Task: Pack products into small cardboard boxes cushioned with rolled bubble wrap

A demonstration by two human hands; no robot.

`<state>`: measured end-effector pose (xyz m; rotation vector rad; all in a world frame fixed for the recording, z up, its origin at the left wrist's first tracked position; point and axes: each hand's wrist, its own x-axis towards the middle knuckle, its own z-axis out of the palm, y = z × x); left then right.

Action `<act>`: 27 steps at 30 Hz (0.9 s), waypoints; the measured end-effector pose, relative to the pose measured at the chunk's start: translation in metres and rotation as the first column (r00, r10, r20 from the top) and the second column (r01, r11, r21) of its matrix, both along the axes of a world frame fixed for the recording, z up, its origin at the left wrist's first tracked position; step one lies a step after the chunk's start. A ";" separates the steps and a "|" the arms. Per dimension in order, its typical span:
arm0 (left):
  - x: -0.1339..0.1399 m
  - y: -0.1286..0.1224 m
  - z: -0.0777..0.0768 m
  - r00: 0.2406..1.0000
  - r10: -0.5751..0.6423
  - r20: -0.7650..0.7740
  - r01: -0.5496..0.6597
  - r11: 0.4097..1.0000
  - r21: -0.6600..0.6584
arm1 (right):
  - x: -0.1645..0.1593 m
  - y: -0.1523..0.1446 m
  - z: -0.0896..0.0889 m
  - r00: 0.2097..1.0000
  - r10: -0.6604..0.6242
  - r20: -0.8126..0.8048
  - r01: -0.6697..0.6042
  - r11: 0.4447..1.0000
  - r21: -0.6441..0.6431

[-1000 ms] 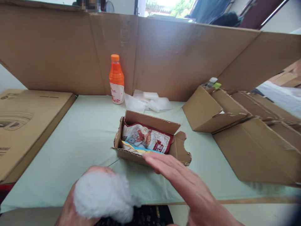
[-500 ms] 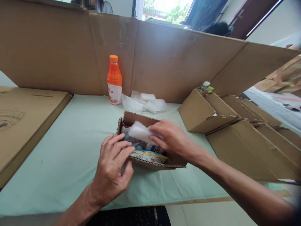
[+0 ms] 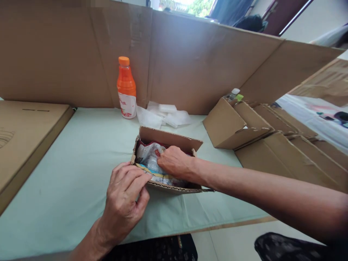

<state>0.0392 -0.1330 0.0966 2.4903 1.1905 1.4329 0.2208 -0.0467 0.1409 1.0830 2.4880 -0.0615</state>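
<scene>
On the tabletop, the open cardboard box sits just beyond the left hand, whose half-open fingers rest on its rim, apparently steadying it; the right hand, curled, rests inside over the printed pouch, seemingly pressing translucent plastic wrap; whether it grips, I cannot tell.

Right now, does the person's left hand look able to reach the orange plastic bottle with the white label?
Probably yes: the left hand is at the left end of the open brown cardboard box, with only pale green cloth between hand and bottle.
</scene>
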 end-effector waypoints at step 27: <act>0.007 0.017 -0.077 0.567 0.380 0.731 0.449 0.601 -0.661 | 0.078 -0.115 -0.100 0.054 -0.551 -0.833 0.702 0.614 -0.361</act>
